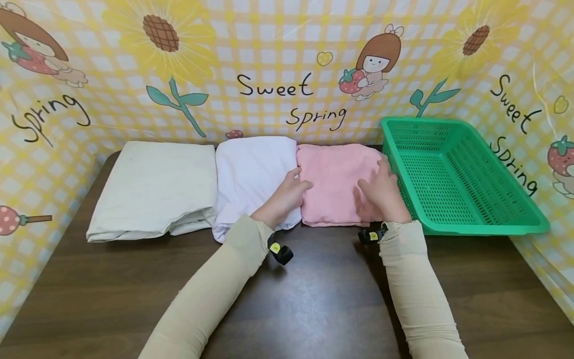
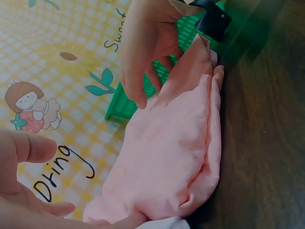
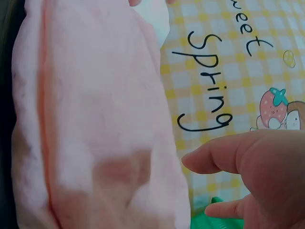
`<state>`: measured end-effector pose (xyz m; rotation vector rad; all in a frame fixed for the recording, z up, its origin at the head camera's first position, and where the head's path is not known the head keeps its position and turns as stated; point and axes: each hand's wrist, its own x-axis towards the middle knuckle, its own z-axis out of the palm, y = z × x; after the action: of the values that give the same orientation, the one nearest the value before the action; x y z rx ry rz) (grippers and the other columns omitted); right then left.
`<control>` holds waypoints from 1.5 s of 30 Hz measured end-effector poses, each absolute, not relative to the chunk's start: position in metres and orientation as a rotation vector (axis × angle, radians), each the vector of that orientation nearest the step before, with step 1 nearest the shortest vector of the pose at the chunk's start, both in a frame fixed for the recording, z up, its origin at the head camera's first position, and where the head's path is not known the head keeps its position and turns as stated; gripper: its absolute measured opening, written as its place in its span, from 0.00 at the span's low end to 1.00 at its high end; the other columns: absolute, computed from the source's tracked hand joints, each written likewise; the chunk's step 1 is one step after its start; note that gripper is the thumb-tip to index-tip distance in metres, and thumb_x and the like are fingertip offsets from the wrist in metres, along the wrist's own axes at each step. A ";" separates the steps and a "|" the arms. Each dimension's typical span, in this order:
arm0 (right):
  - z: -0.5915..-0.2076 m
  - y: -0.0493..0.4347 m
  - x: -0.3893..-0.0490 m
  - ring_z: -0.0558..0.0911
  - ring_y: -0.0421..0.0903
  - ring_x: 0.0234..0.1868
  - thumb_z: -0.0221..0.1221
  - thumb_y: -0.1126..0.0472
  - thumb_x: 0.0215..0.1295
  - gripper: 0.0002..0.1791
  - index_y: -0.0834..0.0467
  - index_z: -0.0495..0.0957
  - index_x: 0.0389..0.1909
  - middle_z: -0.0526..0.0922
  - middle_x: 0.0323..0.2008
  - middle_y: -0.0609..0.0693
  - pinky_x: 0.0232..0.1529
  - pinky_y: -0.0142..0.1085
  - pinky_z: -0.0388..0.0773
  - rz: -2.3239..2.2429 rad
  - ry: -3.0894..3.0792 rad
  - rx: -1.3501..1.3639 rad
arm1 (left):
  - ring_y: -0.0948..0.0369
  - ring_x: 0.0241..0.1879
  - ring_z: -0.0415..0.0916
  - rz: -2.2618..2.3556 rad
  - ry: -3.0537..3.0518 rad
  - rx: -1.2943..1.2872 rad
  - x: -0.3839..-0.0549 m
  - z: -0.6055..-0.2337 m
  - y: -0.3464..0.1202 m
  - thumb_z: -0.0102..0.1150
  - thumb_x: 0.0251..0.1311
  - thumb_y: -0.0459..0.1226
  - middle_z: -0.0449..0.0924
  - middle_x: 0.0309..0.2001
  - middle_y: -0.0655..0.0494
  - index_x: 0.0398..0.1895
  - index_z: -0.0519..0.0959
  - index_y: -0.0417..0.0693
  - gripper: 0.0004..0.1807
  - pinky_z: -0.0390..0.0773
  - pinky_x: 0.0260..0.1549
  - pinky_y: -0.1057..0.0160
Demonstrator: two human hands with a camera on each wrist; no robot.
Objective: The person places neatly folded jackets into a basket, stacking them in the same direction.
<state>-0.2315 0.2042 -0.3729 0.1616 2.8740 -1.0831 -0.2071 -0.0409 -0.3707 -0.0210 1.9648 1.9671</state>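
Backdrop (image 1: 269,30): checked yellow-and-white fabric, printed with sunflowers, strawberries and the words "Sweet Spring", hung behind and beside a dark wood-grain bench (image 1: 323,299). Items entered left to right.

One off-white folded cloth (image 1: 157,184): thick, near edge gaping between layers; well to the left of the left grip.

One white folded cloth (image 1: 255,174): just beside the first, near corner partly hidden by the left sleeve; extends to the left grip.

One left grip (image 1: 287,194) (a bare hand, black wrist device (image 1: 281,253) below it): digits spread, set where white meets pink, thumb over the pink edge; no pinch to be made out.

One pink folded cloth (image 1: 334,184): resting on the bench between the two grips, layered edge toward the person.

One right grip (image 1: 385,187): likewise spread, at the pink cloth's right side; whether it touches, cannot tell.

One green basket (image 1: 489,230): perforated, upright, just right of the right grip.

Step in hand, by judgement: framing the pink cloth from both sides, to square it or take it up. Next move seems to call for both grips drawing inward evenly, fingers under the edges, keeping the folds together.
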 end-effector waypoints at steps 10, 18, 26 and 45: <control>-0.384 0.213 -0.236 0.55 0.65 0.75 0.51 0.52 0.72 0.50 0.66 0.29 0.79 0.45 0.78 0.70 0.74 0.52 0.55 -1.165 2.726 0.093 | 0.52 0.78 0.44 1.845 2.136 -0.067 -0.208 -0.371 -0.027 0.51 0.69 0.40 0.42 0.81 0.45 0.81 0.45 0.43 0.42 0.53 0.73 0.51; -0.381 0.212 -0.235 0.56 0.62 0.76 0.51 0.50 0.73 0.51 0.62 0.26 0.79 0.38 0.80 0.64 0.73 0.51 0.57 -1.194 2.665 0.125 | 0.53 0.77 0.46 1.846 2.161 -0.110 -0.207 -0.371 -0.021 0.52 0.66 0.39 0.43 0.81 0.45 0.81 0.44 0.41 0.44 0.52 0.73 0.53; -0.380 0.211 -0.235 0.53 0.59 0.76 0.53 0.50 0.73 0.51 0.61 0.29 0.80 0.41 0.79 0.66 0.73 0.51 0.57 -1.280 2.611 0.165 | 0.51 0.67 0.57 1.911 2.071 -0.154 -0.214 -0.379 -0.021 0.52 0.66 0.38 0.42 0.80 0.44 0.81 0.44 0.41 0.44 0.63 0.67 0.55; -0.386 0.213 -0.241 0.54 0.60 0.76 0.61 0.53 0.68 0.50 0.64 0.40 0.79 0.50 0.78 0.66 0.75 0.53 0.52 -1.331 2.684 0.191 | 0.55 0.76 0.47 1.894 2.205 -0.110 -0.223 -0.394 -0.011 0.51 0.64 0.34 0.45 0.80 0.43 0.80 0.46 0.40 0.43 0.52 0.73 0.57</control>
<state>-0.2406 0.2135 -0.3863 0.1912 2.6835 -1.3311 -0.2226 -0.0114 -0.3937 -0.1099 2.2047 1.8943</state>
